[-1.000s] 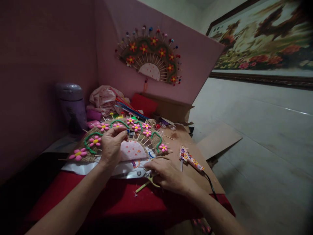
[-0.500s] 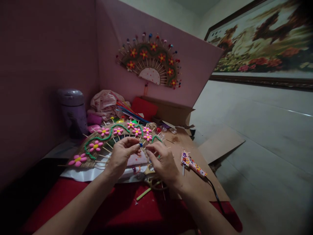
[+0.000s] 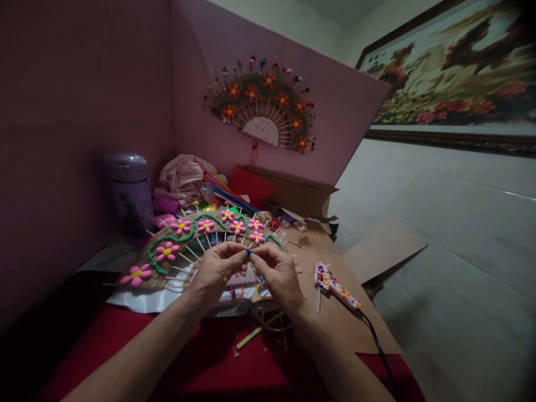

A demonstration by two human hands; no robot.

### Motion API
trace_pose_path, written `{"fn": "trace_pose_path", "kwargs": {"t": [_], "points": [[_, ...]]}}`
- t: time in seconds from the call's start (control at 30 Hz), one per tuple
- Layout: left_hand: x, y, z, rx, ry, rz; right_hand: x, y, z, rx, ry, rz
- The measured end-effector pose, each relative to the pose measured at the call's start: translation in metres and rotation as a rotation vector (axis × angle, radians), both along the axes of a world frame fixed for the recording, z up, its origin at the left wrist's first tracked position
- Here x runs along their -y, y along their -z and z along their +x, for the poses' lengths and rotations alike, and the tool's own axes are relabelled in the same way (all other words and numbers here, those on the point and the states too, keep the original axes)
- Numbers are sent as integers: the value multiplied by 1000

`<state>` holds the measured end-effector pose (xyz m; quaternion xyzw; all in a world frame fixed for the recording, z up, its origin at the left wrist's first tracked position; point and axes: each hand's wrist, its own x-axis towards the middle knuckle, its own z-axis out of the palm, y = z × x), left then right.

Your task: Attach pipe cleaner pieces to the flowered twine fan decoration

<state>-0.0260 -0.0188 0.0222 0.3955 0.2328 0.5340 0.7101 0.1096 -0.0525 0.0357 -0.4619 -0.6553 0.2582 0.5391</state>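
My left hand and my right hand meet fingertip to fingertip above the table, both pinching a tiny blue bead. Just behind them lies a fan-shaped craft of woven twine on wooden sticks, with pink flowers and a green wavy cord. Scissors with yellowish handles lie on the table under my right wrist.
A patterned glue gun with a black cord lies on brown cardboard at the right. A purple flask, pink cloth and coloured sticks stand behind. A finished fan hangs on the pink board. Red cloth covers the table.
My right hand rose from the scissors on the table and joined my left hand. Both hands drew together in front of the fan and now pinch the blue bead.
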Motion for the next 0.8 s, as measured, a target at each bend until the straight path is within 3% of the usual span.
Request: {"fn": "trace_pose_path", "kwargs": {"t": [0.1, 0.27, 0.33, 0.53, 0.7, 0.8], "points": [[0, 2, -1, -54, 3, 42, 2, -1, 1, 9, -21, 30], [2, 1, -1, -185, -50, 149, 5, -1, 1, 214, 8, 190], [5, -2, 1, -173, -55, 125, 5, 0, 1, 165, 1, 178], [9, -5, 4, -18, 27, -27, -1, 6, 5, -336, -179, -110], [8, -4, 5, -135, 44, 4, -4, 14, 10, -631, -295, -410], [9, -4, 6, -215, 10, 34, -3, 15, 10, -691, -353, -492]]}}
